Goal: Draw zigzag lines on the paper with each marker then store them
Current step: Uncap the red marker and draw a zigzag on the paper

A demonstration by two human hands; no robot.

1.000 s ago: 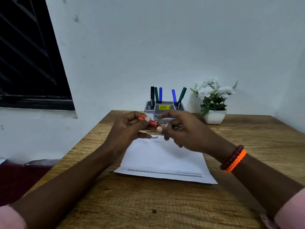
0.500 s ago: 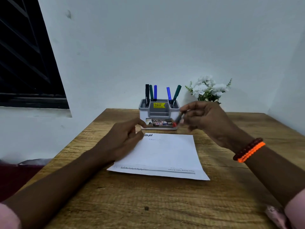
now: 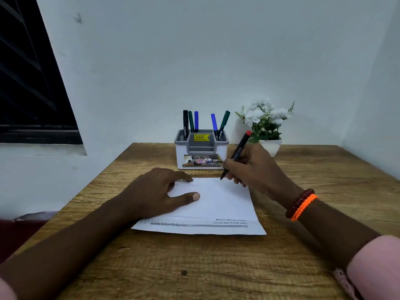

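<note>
The right hand (image 3: 255, 167) grips a black marker with a red end (image 3: 237, 153); the fingers are curled around its lower barrel, close to the tip. The marker leans, with the red end up and away from the fingers, toward the flower pot. Its tip is just under the fingertips and is at the far right edge of the sheet of paper (image 3: 218, 204); I cannot tell if it touches the sheet.

The left hand (image 3: 155, 191) lies flat on the left part of the paper. Its fingers are straight and a little apart, and the thumb points to the right across the sheet. Just beyond the left fingertips there is a dark zigzag line (image 3: 184, 180) near the far edge of the paper, and beside it, between thumb and fingers, a much fainter zigzag (image 3: 193, 185).

The paper lies on a wooden table (image 3: 194, 267). Behind both hands, just beyond the far edge of the sheet, stands a grey and white marker holder (image 3: 201, 150) with a yellow price sticker. In it stand upright a black marker (image 3: 185, 123), two green markers (image 3: 191, 121) and two blue markers (image 3: 196, 120). To the right of the holder, behind the right fingers, is a white pot with white flowers (image 3: 267, 124). On the right wrist there are an orange bracelet (image 3: 304, 206) and a dark red bracelet (image 3: 297, 201).
</note>
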